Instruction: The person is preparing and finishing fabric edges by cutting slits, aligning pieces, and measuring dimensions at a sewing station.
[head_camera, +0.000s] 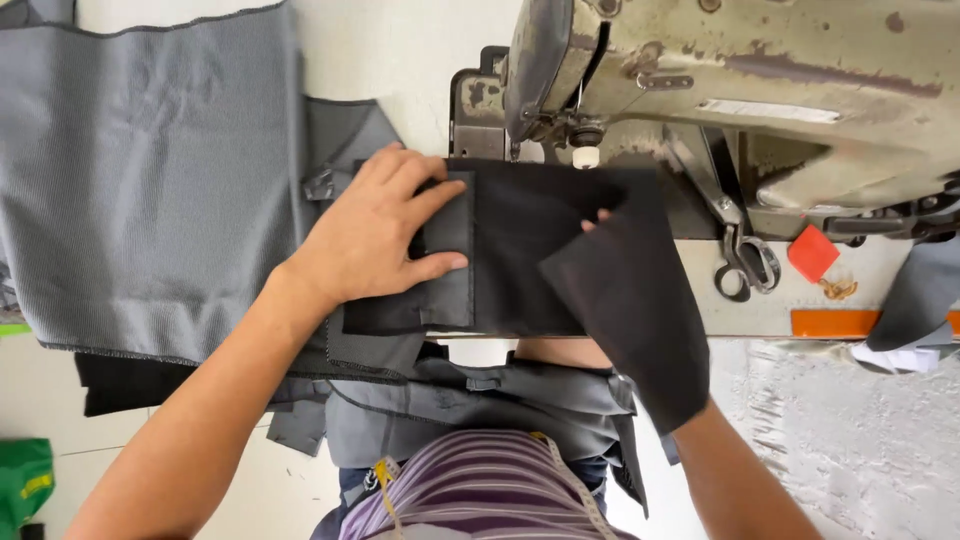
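head | looks straight down | close over sewing table (800, 300)

The right hand (596, 222) is almost wholly hidden behind the black fabric flap (630, 300) it lifts, with only a fingertip showing at the flap's upper edge, so its grip cannot be made out. The sewing machine (740, 90) is cut off by the top and right edges, and its needle is too small and shadowed to tell apart from the presser foot. The grey fabric (150, 180) runs out past the left edge, and the green object (22, 490) is clipped at the lower left corner
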